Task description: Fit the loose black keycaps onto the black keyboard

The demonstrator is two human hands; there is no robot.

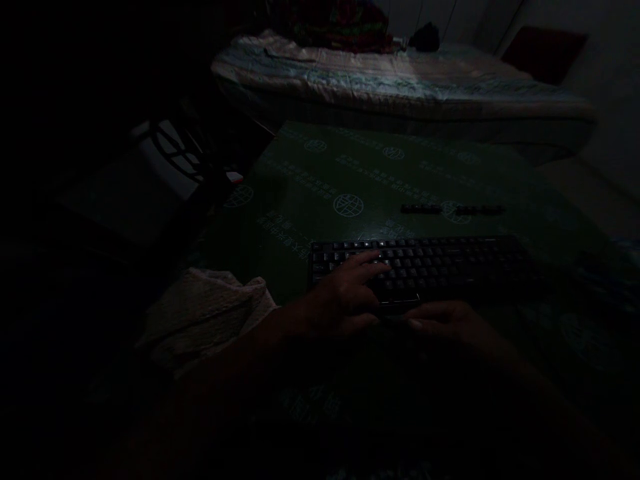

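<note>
The scene is very dark. A black keyboard [430, 267] lies on a green printed mat [350, 187]. My left hand [345, 297] rests on the keyboard's left part, fingers stretched out over the keys and holding nothing. My right hand [450, 323] lies at the keyboard's near edge, fingers extended and pointing left toward the left hand; whether it presses or holds anything is lost in the dark.
Two short dark strips [453, 210] lie on the mat beyond the keyboard. A crumpled pale cloth [205, 313] sits to the left of my left arm. A chair [175, 157] stands at the left, and a bed [400, 83] spans the back.
</note>
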